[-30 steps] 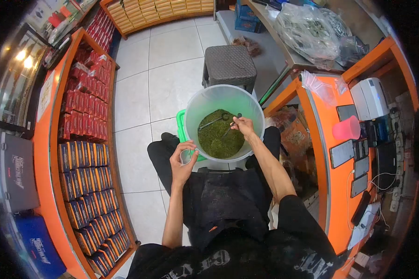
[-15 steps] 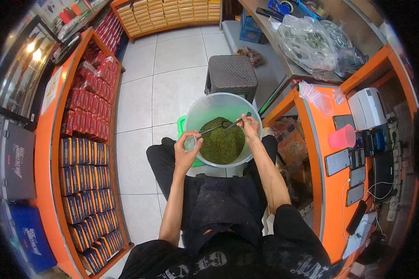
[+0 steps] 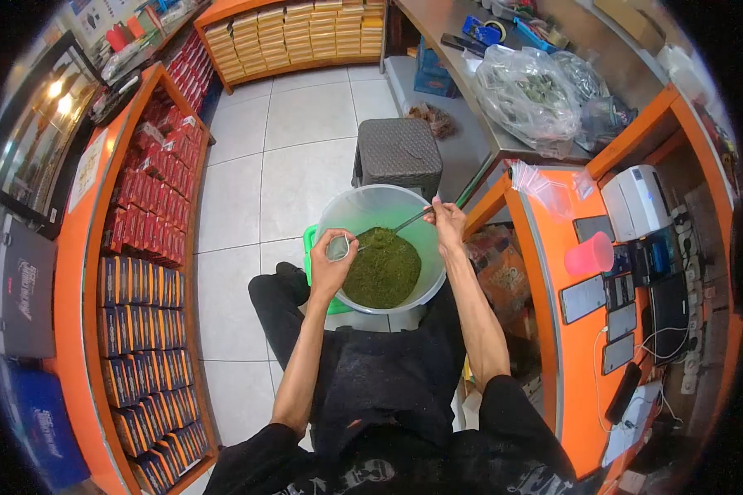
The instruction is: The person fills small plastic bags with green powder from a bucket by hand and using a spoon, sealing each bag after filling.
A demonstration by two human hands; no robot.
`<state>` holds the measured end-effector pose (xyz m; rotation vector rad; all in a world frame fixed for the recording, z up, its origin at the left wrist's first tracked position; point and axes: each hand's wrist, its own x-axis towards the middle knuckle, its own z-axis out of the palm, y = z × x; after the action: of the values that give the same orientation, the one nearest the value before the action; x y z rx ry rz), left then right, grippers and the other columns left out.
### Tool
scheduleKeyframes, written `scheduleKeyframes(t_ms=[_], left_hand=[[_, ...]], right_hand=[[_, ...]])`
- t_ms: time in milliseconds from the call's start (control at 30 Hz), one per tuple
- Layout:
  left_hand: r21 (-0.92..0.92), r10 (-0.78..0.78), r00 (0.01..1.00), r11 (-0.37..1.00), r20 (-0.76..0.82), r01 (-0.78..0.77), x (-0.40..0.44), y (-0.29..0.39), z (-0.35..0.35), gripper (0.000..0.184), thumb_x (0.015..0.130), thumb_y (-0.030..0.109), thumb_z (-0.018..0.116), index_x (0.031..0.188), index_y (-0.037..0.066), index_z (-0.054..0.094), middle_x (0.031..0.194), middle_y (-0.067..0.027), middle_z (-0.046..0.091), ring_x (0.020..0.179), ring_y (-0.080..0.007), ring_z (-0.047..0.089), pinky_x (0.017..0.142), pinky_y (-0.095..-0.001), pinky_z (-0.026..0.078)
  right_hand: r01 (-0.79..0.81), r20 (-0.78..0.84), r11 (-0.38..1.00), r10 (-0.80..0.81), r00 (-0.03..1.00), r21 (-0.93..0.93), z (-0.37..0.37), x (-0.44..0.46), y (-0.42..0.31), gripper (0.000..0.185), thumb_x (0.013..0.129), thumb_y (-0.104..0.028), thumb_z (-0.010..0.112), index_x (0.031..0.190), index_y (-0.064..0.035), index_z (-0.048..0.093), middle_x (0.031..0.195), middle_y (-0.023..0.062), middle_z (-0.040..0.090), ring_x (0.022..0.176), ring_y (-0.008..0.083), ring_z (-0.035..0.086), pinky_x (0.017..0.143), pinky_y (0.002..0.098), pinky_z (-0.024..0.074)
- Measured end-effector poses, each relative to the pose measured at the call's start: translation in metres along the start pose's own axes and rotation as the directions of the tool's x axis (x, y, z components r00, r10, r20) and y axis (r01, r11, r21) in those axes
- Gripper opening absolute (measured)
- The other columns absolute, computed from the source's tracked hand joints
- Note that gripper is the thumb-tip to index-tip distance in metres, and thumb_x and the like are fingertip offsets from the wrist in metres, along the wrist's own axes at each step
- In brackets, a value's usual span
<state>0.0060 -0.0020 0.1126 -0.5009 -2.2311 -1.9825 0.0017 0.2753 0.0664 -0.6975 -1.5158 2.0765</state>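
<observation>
Right hand (image 3: 449, 226): is gripping a long spoon (image 3: 414, 219), slanting down toward the left hand.
Left hand (image 3: 328, 271): is holding a clear cup (image 3: 338, 247), nearer the spoon's low end.
Tub (image 3: 432, 285): is holding green flakes (image 3: 381, 276) below.

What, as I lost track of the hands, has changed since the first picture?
The right hand moved outward and away from the person, from over the crumbly green material to the rim of the translucent round bucket. The left hand moved inward and away from the person. Still held are the small clear cup, left, and slender dark tool, right.
</observation>
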Motion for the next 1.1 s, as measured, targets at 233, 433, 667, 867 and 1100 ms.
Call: scheduleKeyframes(t_ms=[233,433,667,867,1100], left_hand=[[0.039,0.012,1.000,0.999,-0.012,-0.011,0.004,0.001,0.003,0.014,0.082,0.003,0.073,0.092,0.000,0.064,0.089,-0.0068,0.068,0.088,-0.0149,0.064,0.085,-0.0295,0.049],[0.091,0.053,0.999,0.994,0.003,-0.053,0.003,-0.007,0.010,0.015,0.080,0.002,0.073,0.091,0.001,0.064,0.089,-0.0099,0.069,0.088,-0.0216,0.066,0.083,-0.0323,0.050],[0.390,0.136,0.990,0.910,0.039,-0.141,0.008,-0.005,0.027,0.025,0.070,0.007,0.077,0.092,0.007,0.064,0.090,-0.0093,0.065,0.095,-0.0309,0.061,0.091,-0.0442,0.043],[0.460,0.110,0.992,0.880,0.057,-0.124,0.010,-0.011,0.038,0.033,0.068,0.010,0.080,0.097,0.008,0.064,0.094,-0.0075,0.066,0.098,-0.0295,0.061,0.098,-0.0482,0.037],[0.144,0.080,0.990,0.985,0.119,-0.097,0.018,-0.030,0.031,0.026,0.070,0.003,0.076,0.093,0.003,0.065,0.087,-0.0107,0.068,0.081,-0.0276,0.066,0.081,-0.0375,0.049]], right_hand=[[0.023,0.009,1.000,-0.023,1.000,0.009,-0.009,0.001,0.005,0.022,0.097,-0.015,0.065,0.092,0.0009,0.051,0.084,0.0166,0.071,0.061,0.0157,0.063,0.059,0.0277,0.0514],[0.018,-0.057,0.999,-0.015,0.998,0.049,-0.002,-0.013,-0.011,0.024,0.097,-0.017,0.065,0.095,0.0010,0.050,0.083,0.0152,0.070,0.060,0.0149,0.061,0.060,0.0291,0.0510],[0.191,-0.026,0.979,-0.190,0.981,0.075,0.033,-0.056,-0.064,0.024,0.098,-0.017,0.064,0.094,0.0011,0.049,0.084,0.0170,0.069,0.058,0.0160,0.062,0.057,0.0296,0.0508],[0.389,0.182,0.921,-0.386,0.905,0.018,0.065,-0.116,-0.091,0.014,0.099,-0.009,0.059,0.100,0.0030,0.053,0.089,0.0154,0.069,0.066,0.0181,0.069,0.060,0.0288,0.0569],[0.433,0.606,0.898,-0.301,0.736,-0.080,0.053,-0.119,-0.103,0.009,0.096,-0.003,0.060,0.101,0.0036,0.065,0.099,0.0127,0.072,0.085,0.0187,0.073,0.072,0.0287,0.0584]])
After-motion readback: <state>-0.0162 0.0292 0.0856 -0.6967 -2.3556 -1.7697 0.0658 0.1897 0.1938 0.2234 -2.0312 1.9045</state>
